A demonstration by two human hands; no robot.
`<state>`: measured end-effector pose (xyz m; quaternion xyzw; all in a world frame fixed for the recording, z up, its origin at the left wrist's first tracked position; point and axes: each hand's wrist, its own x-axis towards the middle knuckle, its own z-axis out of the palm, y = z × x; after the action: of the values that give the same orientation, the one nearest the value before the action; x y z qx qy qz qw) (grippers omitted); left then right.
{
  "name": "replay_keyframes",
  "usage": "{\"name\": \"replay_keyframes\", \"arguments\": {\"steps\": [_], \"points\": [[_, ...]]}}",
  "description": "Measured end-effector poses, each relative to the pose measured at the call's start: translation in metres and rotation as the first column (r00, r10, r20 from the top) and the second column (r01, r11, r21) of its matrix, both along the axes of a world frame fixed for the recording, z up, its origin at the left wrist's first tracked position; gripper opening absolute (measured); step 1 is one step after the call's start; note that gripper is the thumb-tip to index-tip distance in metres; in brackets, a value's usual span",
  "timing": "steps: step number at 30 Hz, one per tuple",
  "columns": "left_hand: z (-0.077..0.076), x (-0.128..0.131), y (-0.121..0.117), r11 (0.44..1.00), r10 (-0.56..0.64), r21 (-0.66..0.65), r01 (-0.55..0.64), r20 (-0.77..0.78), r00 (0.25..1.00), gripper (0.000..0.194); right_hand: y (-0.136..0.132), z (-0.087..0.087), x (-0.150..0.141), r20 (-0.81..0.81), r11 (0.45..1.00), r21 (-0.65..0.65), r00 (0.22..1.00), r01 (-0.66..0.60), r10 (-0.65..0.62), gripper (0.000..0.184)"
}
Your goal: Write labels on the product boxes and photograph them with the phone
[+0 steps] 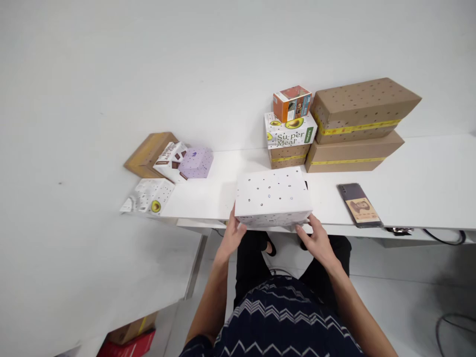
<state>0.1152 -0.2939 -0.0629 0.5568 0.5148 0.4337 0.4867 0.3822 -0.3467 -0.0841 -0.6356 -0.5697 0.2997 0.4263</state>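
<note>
A white box with small dark ring marks (274, 191) is at the front edge of the white table, directly before me. My left hand (233, 235) grips its near left corner, the fingers partly hidden by the box. On the near right corner, my right hand (314, 237) holds it with the thumb at the front side. Just behind the box stands a stack: an orange box (292, 103) on a white avocado-print box (291, 131), on a small brown carton (289, 156).
Two large brown cartons (364, 110) are stacked at the back right. A phone (360, 205) lies near the front edge. At left are a brown carton (147, 151), a chocolate-print box (173, 158), a purple box (196, 162) and another avocado-print box (148, 197).
</note>
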Motion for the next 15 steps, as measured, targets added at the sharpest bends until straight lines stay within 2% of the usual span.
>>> {"name": "replay_keyframes", "arguments": {"steps": [2, 4, 8, 10, 12, 15], "points": [[0.001, 0.0, -0.001, 0.999, -0.051, -0.025, 0.048, -0.104, 0.993, 0.074, -0.001, 0.0, 0.0, 0.05, 0.999, 0.021, 0.998, -0.024, 0.023, 0.06], [0.008, 0.003, -0.003, 1.0, -0.012, -0.007, 0.011, -0.147, 0.989, 0.074, -0.002, 0.009, 0.0, 0.048, 0.998, 0.064, 0.999, -0.009, 0.006, 0.058], [0.034, 0.01, -0.006, 0.986, 0.093, 0.145, -0.08, -0.087, 0.992, 0.092, -0.004, 0.037, 0.003, 0.006, 0.987, 0.157, 1.0, 0.025, -0.026, 0.061], [0.043, 0.012, -0.006, 0.978, 0.126, 0.175, -0.111, -0.079, 0.989, 0.096, -0.003, 0.044, 0.003, 0.008, 0.982, 0.186, 1.0, 0.02, -0.022, 0.062], [0.045, 0.013, -0.005, 0.978, 0.152, 0.158, -0.133, -0.113, 0.982, 0.094, -0.003, 0.044, 0.0, -0.002, 0.98, 0.197, 1.0, 0.025, -0.025, 0.063], [0.038, 0.013, -0.003, 0.984, 0.164, 0.087, -0.154, -0.127, 0.978, 0.087, -0.004, 0.038, -0.004, -0.018, 0.981, 0.188, 0.999, 0.036, -0.034, 0.063]]}}
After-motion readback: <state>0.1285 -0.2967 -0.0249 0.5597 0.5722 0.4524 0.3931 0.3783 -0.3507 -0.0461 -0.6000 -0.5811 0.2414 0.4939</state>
